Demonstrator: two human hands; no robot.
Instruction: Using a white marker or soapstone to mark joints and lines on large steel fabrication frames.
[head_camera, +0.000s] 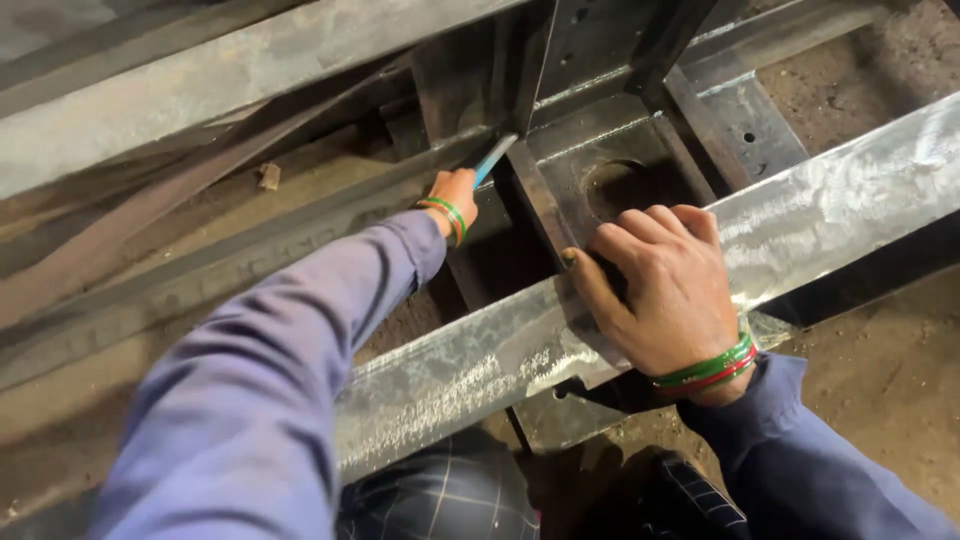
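I am leaning over a big steel frame (640, 150) standing on the dirt floor (880, 400), its bright steel beam (830, 210) running across in front of me. My right hand (670, 290) is lying open on that beam, fingers curled over its far edge, while my left hand (452, 195) is closing around a slim blue-handled tool (494, 158), its tip touching the frame's inner corner.

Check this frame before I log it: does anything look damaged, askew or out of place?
Nothing stands out. The left hand holds a blue tool against the steel frame; the right hand rests on the shiny steel beam.
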